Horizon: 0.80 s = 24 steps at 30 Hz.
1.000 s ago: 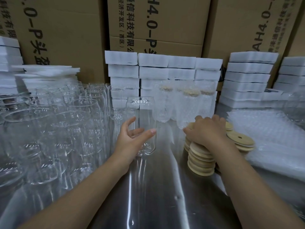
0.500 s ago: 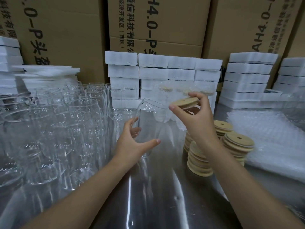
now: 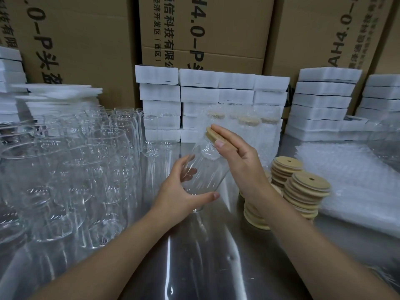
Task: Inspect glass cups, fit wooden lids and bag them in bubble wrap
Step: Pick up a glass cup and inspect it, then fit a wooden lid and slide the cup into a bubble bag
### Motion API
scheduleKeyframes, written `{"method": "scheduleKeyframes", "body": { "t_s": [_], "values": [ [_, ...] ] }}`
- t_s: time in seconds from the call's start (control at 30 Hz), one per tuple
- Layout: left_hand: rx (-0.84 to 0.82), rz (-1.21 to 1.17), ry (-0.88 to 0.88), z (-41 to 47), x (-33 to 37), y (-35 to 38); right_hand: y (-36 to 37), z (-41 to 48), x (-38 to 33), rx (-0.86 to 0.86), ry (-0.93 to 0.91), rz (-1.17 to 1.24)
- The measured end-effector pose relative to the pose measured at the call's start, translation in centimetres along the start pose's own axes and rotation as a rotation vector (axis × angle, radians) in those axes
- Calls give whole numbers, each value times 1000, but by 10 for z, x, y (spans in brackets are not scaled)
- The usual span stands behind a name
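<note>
I see a pale tan wooden lid (image 3: pixel 211 132) beneath my right fingers (image 3: pixel 227 137), a clear glass cup (image 3: pixel 205 169) within my left fingers (image 3: pixel 206 196), and white dotted bubble wrap (image 3: pixel 357 180) beyond.

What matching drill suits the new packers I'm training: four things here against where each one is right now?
Things:
1 glass cup
2 wooden lid
3 lid stacks
4 bubble wrap

Places:
A under the flat fingers of the right hand
B tilted, gripped by the left hand
C far right on the table
D beside the right wrist

Pairs: 1-B, 2-A, 3-D, 4-C
</note>
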<state>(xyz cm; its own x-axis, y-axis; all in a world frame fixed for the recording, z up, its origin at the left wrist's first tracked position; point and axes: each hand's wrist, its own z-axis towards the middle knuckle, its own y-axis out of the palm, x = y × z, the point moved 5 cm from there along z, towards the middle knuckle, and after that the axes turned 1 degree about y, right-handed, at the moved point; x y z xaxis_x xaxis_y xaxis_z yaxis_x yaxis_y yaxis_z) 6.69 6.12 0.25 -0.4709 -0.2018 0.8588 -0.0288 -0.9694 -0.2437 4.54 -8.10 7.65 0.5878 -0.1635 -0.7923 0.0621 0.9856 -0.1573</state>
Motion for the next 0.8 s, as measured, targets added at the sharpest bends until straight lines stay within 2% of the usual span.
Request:
{"method": "scheduleKeyframes", "body": {
  "t_s": [0.8],
  "values": [
    [20, -15, 49, -2, -5, -1, 4, -8, -3, 37, -96, -44]
  ]
}}
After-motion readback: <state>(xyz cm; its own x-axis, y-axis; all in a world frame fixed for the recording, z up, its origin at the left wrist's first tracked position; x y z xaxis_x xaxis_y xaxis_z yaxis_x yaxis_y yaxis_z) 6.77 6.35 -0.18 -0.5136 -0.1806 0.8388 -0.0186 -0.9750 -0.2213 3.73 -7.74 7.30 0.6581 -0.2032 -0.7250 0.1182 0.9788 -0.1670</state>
